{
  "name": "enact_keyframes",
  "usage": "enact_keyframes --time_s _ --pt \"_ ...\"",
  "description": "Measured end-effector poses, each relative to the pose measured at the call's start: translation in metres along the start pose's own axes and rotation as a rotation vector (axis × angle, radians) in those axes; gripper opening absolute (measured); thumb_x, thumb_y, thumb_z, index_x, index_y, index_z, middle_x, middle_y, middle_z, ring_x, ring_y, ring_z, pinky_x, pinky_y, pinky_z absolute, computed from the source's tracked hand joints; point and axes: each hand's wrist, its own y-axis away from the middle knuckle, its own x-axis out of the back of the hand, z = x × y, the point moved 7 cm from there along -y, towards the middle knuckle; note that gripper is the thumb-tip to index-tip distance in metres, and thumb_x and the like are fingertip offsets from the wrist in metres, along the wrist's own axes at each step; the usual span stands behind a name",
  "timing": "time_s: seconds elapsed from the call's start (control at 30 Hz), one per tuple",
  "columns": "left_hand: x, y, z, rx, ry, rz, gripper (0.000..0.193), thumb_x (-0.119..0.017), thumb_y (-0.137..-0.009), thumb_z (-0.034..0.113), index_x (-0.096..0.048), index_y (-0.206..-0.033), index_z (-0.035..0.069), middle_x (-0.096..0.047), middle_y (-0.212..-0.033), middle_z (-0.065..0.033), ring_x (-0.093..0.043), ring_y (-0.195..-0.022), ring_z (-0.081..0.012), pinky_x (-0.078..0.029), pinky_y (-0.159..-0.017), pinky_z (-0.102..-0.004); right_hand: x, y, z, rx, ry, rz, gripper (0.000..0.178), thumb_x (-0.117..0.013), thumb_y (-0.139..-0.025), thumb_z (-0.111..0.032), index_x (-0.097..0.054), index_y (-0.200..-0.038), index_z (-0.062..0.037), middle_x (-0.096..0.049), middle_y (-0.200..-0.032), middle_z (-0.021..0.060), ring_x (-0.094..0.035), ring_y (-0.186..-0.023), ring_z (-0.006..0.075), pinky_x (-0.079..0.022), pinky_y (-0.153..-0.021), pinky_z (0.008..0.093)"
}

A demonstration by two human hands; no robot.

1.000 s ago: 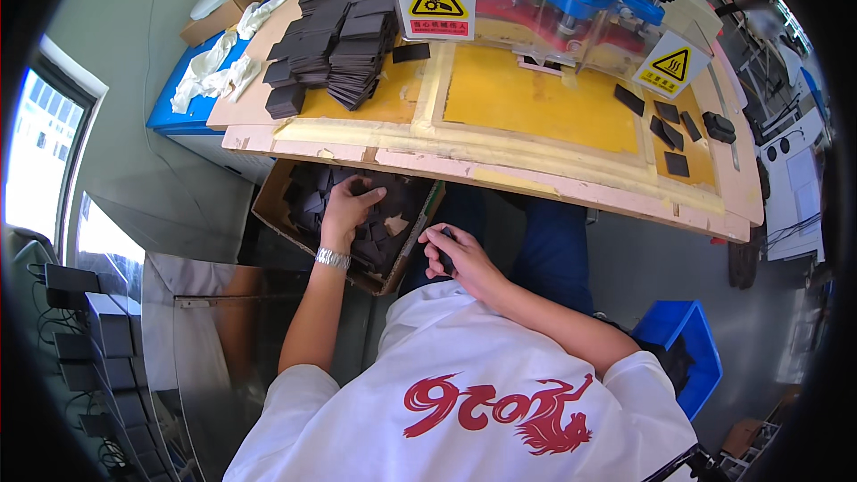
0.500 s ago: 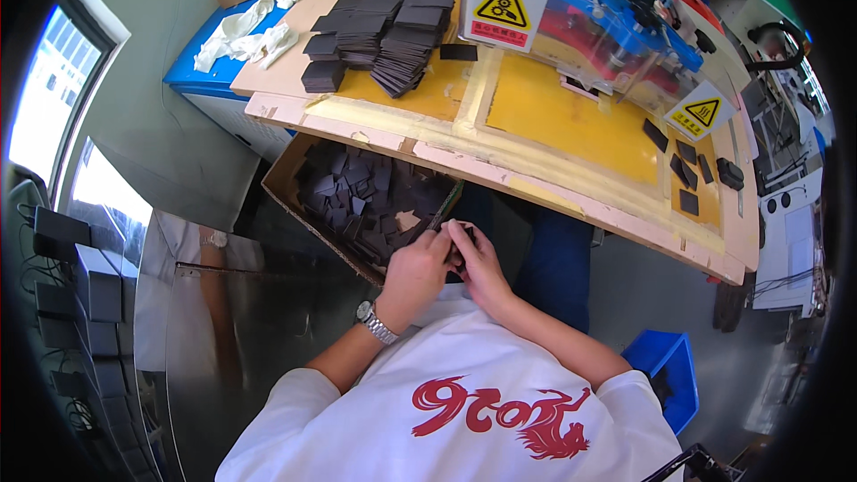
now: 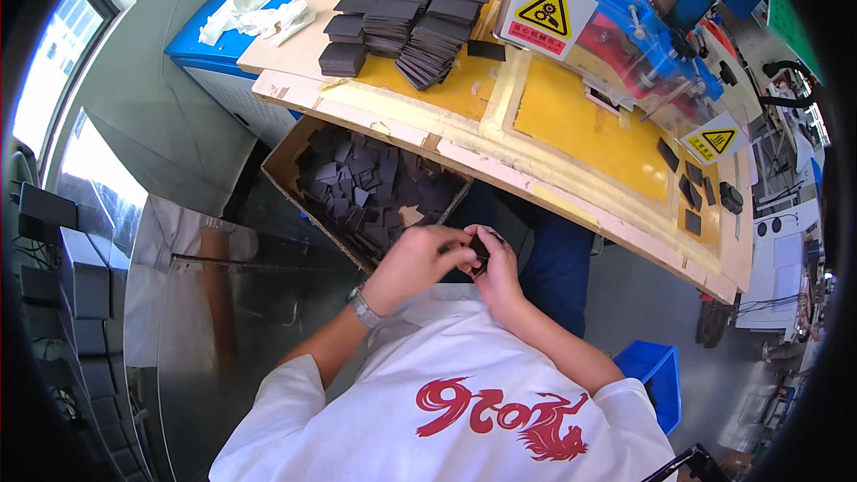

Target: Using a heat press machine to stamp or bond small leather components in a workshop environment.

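Observation:
In front of my shirt, both hands are together at a small black piece (image 3: 480, 253), mostly covered by fingers. My right hand (image 3: 500, 277) is closed around it, palm side toward me. From the left, my left hand (image 3: 420, 259) brings its bent thumb and forefinger together at the piece's near side. A cardboard box (image 3: 299, 192) just beyond my left hand holds many loose dark flat pieces (image 3: 361, 174). The table above it carries stacks of dark rectangular pieces (image 3: 420, 13), with a single piece (image 3: 486, 50) lying beside them.
A machine with a clear guard and warning signs (image 3: 549, 16) stands over the table's yellow mat (image 3: 589, 125). Several small black pieces (image 3: 692, 192) lie at the table's right. A blue bin (image 3: 656, 375) is on the floor at right. White gloves (image 3: 259, 13) rest at far left.
My left hand has turned and its fingers have loosened from the right hand's, so the black piece now shows more. The whole view has shifted slightly.

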Motion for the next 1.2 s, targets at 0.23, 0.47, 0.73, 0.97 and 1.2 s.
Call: enact_keyframes --time_s 0.23,0.47,0.73,0.97,1.2 --pt "0.05 -0.079 -0.128 0.074 -0.719 0.106 0.045 -0.09 -0.084 0.033 -0.078 -0.106 -0.005 -0.078 -0.104 -0.0236 -0.077 -0.095 -0.0432 -0.062 -0.088 -0.047 -0.022 0.003 0.004 -0.038 -0.103 -0.061 0.024 -0.056 -0.114 -0.022 -0.066 -0.12 -0.0006 -0.07 -0.097 0.0114 -0.073 -0.081 0.027 -0.067 -0.084 0.0473" --pt "0.005 -0.112 -0.183 0.167 -0.877 0.178 0.067 -0.098 -0.074 0.036 -0.069 -0.119 -0.003 -0.072 -0.119 -0.0276 -0.078 -0.091 -0.0406 -0.066 -0.076 -0.0478 -0.011 0.003 0.007 -0.064 0.018 -0.119 0.021 -0.062 -0.113 -0.026 -0.067 -0.121 -0.0062 -0.064 -0.09 0.0028 -0.061 -0.073 0.0123 -0.055 -0.065 0.0309" --pt "-0.003 -0.106 -0.144 0.058 -0.955 0.248 0.032 -0.067 -0.093 0.006 -0.066 -0.123 -0.004 -0.069 -0.119 -0.0255 -0.078 -0.088 -0.0406 -0.064 -0.069 -0.0483 -0.012 0.007 0.005 -0.11 0.027 -0.126 0.023 -0.064 -0.113 -0.029 -0.067 -0.117 -0.0063 -0.059 -0.084 0.001 -0.049 -0.064 0.0094 -0.04 -0.057 0.028" --pt "0.009 -0.096 -0.14 -0.066 -0.775 0.24 0.033 -0.07 -0.09 0.007 -0.071 -0.123 0.004 -0.074 -0.116 -0.0243 -0.076 -0.089 -0.0452 -0.063 -0.077 -0.0522 -0.018 0.016 -0.004 -0.124 -0.003 -0.214 0.034 -0.062 -0.114 -0.039 -0.065 -0.11 -0.0049 -0.058 -0.082 0.0024 -0.048 -0.061 0.0104 -0.04 -0.056 0.0288" --pt "0.079 -0.068 -0.152 0.248 -0.077 0.28 0.025 -0.091 -0.085 0.014 -0.077 -0.099 -0.001 -0.071 -0.074 -0.0104 -0.063 -0.06 -0.021 -0.048 -0.057 -0.0337 -0.018 0.014 -0.01 -0.118 -0.017 -0.3 0.043 -0.062 -0.114 -0.047 -0.065 -0.11 -0.0042 -0.059 -0.082 0.0033 -0.05 -0.061 0.0106 -0.043 -0.056 0.0289"
